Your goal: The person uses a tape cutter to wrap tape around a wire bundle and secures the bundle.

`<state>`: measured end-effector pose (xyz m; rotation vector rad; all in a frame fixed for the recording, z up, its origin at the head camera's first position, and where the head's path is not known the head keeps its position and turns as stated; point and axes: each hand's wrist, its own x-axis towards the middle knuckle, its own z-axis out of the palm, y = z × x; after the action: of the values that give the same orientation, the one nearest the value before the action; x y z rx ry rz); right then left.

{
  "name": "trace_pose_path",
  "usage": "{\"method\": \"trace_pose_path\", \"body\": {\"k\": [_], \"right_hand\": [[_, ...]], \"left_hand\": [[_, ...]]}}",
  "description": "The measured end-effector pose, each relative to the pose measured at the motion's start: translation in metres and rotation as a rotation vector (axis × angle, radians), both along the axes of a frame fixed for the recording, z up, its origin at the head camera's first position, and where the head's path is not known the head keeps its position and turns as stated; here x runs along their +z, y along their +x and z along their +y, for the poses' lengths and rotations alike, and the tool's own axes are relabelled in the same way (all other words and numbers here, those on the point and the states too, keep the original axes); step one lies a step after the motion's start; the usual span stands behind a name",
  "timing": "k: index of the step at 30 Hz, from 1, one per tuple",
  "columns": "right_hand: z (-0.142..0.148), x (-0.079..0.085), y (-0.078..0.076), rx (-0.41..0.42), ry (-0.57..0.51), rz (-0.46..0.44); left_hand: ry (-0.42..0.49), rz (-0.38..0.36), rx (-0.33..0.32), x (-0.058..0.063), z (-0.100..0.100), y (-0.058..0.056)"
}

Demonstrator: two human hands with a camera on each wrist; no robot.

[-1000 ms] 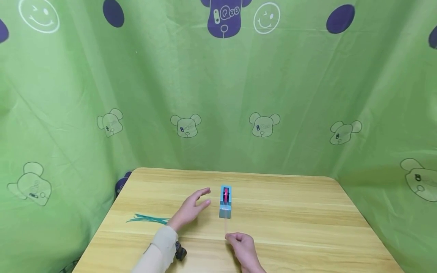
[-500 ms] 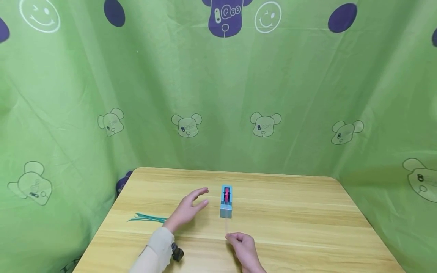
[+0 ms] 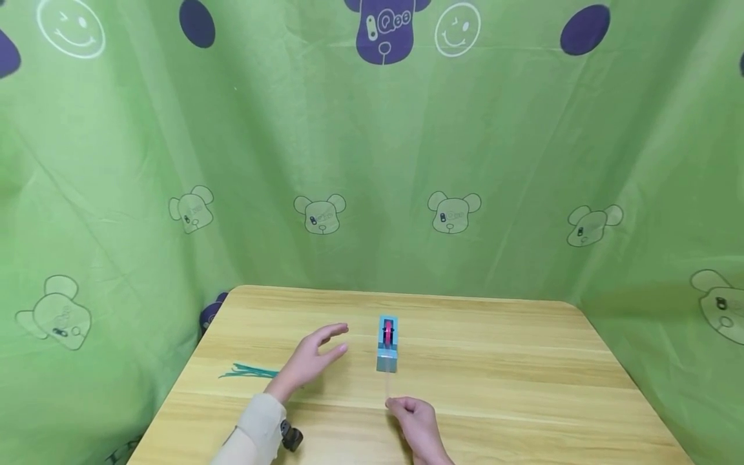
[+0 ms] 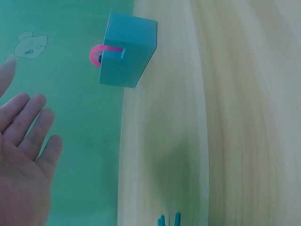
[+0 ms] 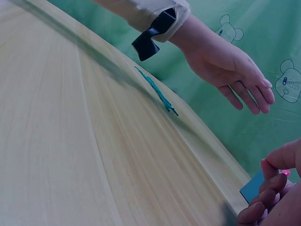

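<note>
A blue tape dispenser (image 3: 387,361) with a pink tape roll (image 3: 388,333) stands on the table's middle in the head view. From its front edge a strip of clear tape (image 3: 387,384) runs toward the person. The right hand (image 3: 417,423) pinches the strip's free end between thumb and forefinger. Left of the dispenser, the left hand (image 3: 308,361) hovers above the table with fingers extended and nothing in them. In the left wrist view the open palm (image 4: 23,150) shows, with the dispenser (image 4: 128,52) beyond it. The right wrist view has the dispenser (image 5: 254,186) partly hidden behind the right fingers.
Several thin teal strips (image 3: 250,371) lie on the wooden table (image 3: 494,387), left of the dispenser and partly covered by the left forearm. A black wrist camera (image 3: 291,436) is strapped to the left sleeve. A green patterned curtain (image 3: 372,148) surrounds the table.
The left hand has drifted left and slightly toward the person, away from the dispenser. The right hand keeps its pinch on the tape end and has stayed almost still.
</note>
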<state>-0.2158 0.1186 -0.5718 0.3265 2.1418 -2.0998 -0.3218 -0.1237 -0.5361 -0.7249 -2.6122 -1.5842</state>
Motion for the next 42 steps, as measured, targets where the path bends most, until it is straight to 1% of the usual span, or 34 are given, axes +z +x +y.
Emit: {"method": "trace_pose_path", "body": {"k": [6,16,21,24,29,35,42], "right_hand": [[0.001,-0.001,0.000,0.006,-0.014,-0.007],[0.000,0.004,0.001,0.006,0.002,-0.012],[0.000,0.004,0.002,0.007,-0.002,-0.002],[0.001,0.002,0.002,0.008,-0.003,0.002],[0.001,0.003,0.002,0.007,0.003,-0.001],[0.001,0.004,0.002,0.013,0.003,0.000],[0.001,0.004,0.002,0.014,-0.003,-0.002]], "left_hand": [[-0.002,0.000,0.026,-0.004,-0.011,0.002],[0.004,0.022,0.063,-0.002,-0.030,0.008],[0.001,0.012,0.089,-0.003,-0.040,0.009],[-0.003,0.014,0.094,-0.003,-0.046,0.009],[-0.032,0.025,0.085,0.001,-0.055,0.008],[-0.058,0.022,0.097,0.009,-0.065,0.008],[-0.068,0.021,0.101,0.010,-0.075,0.008]]}}
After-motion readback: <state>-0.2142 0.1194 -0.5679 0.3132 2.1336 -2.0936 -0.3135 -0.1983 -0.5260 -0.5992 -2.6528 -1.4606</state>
